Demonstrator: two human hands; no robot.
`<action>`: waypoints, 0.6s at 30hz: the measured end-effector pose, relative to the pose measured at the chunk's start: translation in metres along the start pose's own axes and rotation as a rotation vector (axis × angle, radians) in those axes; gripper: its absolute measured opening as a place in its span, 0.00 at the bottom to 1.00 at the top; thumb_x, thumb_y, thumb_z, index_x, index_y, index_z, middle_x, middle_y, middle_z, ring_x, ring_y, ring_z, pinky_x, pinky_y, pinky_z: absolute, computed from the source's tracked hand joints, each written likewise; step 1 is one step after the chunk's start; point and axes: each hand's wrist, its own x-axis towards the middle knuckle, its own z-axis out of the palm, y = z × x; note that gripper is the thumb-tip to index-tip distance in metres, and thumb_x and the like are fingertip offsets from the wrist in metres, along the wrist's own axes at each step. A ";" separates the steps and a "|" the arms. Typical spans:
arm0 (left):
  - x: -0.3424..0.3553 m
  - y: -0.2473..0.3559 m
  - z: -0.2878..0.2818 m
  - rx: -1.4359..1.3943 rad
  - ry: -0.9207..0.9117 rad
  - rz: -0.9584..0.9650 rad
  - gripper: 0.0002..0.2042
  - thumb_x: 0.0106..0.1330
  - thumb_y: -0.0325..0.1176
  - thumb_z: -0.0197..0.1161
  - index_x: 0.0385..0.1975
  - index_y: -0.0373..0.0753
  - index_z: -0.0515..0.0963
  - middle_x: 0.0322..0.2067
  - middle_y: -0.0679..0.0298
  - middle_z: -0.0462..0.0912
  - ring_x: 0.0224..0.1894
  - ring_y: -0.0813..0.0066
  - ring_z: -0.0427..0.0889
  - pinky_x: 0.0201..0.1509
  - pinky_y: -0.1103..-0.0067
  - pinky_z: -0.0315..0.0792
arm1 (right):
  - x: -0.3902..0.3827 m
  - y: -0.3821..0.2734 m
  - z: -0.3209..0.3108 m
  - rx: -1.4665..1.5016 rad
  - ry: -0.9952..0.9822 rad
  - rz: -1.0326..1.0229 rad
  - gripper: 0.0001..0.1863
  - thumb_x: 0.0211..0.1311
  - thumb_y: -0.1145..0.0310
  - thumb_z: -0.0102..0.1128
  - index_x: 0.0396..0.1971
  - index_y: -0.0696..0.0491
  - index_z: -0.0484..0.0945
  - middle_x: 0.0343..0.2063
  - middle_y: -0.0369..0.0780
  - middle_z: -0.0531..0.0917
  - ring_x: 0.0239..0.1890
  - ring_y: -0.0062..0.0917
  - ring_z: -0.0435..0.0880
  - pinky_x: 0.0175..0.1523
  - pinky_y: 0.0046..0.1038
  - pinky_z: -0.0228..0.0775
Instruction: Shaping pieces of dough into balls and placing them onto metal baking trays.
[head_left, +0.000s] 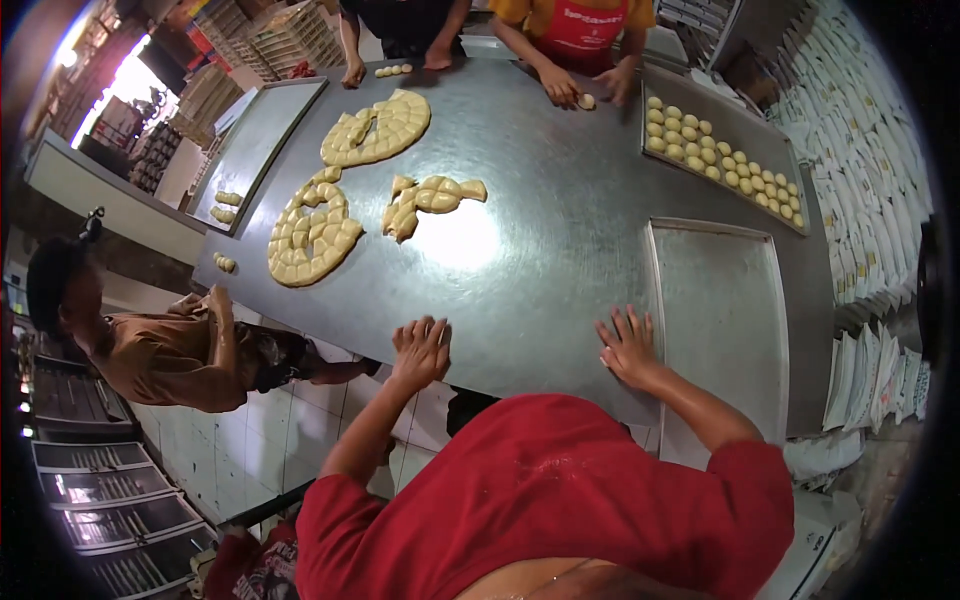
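My left hand (pixel 422 348) rests with its fingers apart on the steel table (pixel 530 270), near its front edge. My right hand (pixel 628 342) is spread and empty beside an empty metal tray (pixel 712 310). Beyond my hands lie two large rings of cut, pale dough (pixel 314 250) and a smaller broken cluster of dough pieces (pixel 435 197). At the back right, a tray (pixel 650 85) holds many round dough balls (pixel 700 145). Another tray (pixel 270 105) at the left has several small dough pieces (pixel 227 200), and a few more lie by its near end.
Two co-workers (pixel 570 40) stand across the table, one holding a dough ball. A person in brown (pixel 170 355) stands at the left. Stacked white sacks (pixel 855 190) line the right side. Metal racks (pixel 110 520) stand at the lower left, and stacked crates (pixel 285 40) at the back left.
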 end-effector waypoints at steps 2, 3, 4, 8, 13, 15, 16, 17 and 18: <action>0.041 0.018 0.003 -0.027 0.004 -0.152 0.19 0.66 0.36 0.62 0.56 0.43 0.75 0.50 0.54 0.75 0.54 0.52 0.71 0.58 0.58 0.62 | 0.030 -0.010 0.015 -0.085 0.031 0.073 0.21 0.71 0.63 0.56 0.60 0.53 0.78 0.57 0.46 0.75 0.56 0.43 0.73 0.61 0.46 0.60; 0.054 0.037 0.008 -0.055 0.017 -0.301 0.18 0.66 0.36 0.62 0.55 0.43 0.75 0.49 0.54 0.75 0.53 0.52 0.72 0.58 0.59 0.63 | 0.039 -0.025 0.033 -0.079 0.023 0.060 0.21 0.71 0.63 0.56 0.60 0.53 0.78 0.57 0.46 0.75 0.56 0.43 0.73 0.61 0.46 0.60; 0.060 0.052 0.024 -0.054 0.023 -0.310 0.18 0.66 0.36 0.62 0.55 0.43 0.75 0.49 0.54 0.75 0.53 0.52 0.72 0.58 0.59 0.63 | 0.054 -0.038 0.062 -0.012 0.057 0.272 0.22 0.69 0.64 0.56 0.62 0.51 0.77 0.54 0.45 0.77 0.53 0.43 0.75 0.60 0.46 0.62; -0.002 0.055 0.059 -0.279 -0.240 -0.045 0.15 0.67 0.34 0.60 0.52 0.40 0.75 0.45 0.51 0.76 0.52 0.49 0.73 0.55 0.57 0.64 | 0.014 -0.066 0.099 0.586 -0.197 0.124 0.22 0.65 0.67 0.59 0.59 0.48 0.79 0.39 0.44 0.79 0.41 0.41 0.77 0.50 0.45 0.64; 0.025 -0.025 -0.007 0.028 -0.372 -0.323 0.14 0.66 0.33 0.61 0.50 0.40 0.76 0.44 0.52 0.77 0.50 0.50 0.74 0.55 0.59 0.66 | 0.042 0.018 0.070 0.218 -0.364 0.280 0.16 0.65 0.67 0.58 0.51 0.50 0.82 0.33 0.45 0.78 0.37 0.42 0.77 0.45 0.44 0.65; 0.028 -0.013 0.022 -0.037 -0.232 -0.366 0.13 0.66 0.33 0.61 0.49 0.40 0.77 0.43 0.53 0.77 0.49 0.50 0.74 0.55 0.59 0.66 | 0.037 0.010 0.095 0.138 0.039 0.293 0.15 0.65 0.66 0.59 0.50 0.49 0.84 0.35 0.45 0.79 0.39 0.41 0.77 0.46 0.44 0.66; 0.038 -0.003 0.043 -0.100 -0.071 -0.407 0.12 0.66 0.34 0.61 0.47 0.40 0.77 0.43 0.53 0.77 0.49 0.51 0.75 0.54 0.59 0.66 | 0.037 -0.003 0.114 0.255 -0.022 0.364 0.15 0.65 0.67 0.58 0.50 0.49 0.83 0.36 0.44 0.79 0.41 0.41 0.77 0.48 0.44 0.65; 0.043 -0.001 0.059 -0.164 0.091 -0.445 0.11 0.66 0.34 0.61 0.46 0.41 0.77 0.42 0.54 0.77 0.48 0.51 0.75 0.54 0.60 0.66 | 0.033 -0.016 0.130 0.373 -0.082 0.435 0.16 0.65 0.67 0.57 0.51 0.48 0.83 0.38 0.43 0.79 0.43 0.40 0.77 0.50 0.45 0.65; 0.027 -0.008 0.076 -0.161 0.103 -0.440 0.11 0.66 0.34 0.61 0.46 0.41 0.77 0.42 0.54 0.77 0.48 0.51 0.75 0.54 0.60 0.66 | 0.036 -0.018 0.141 0.491 -0.136 0.497 0.16 0.65 0.68 0.57 0.52 0.48 0.83 0.40 0.43 0.79 0.45 0.39 0.77 0.52 0.45 0.64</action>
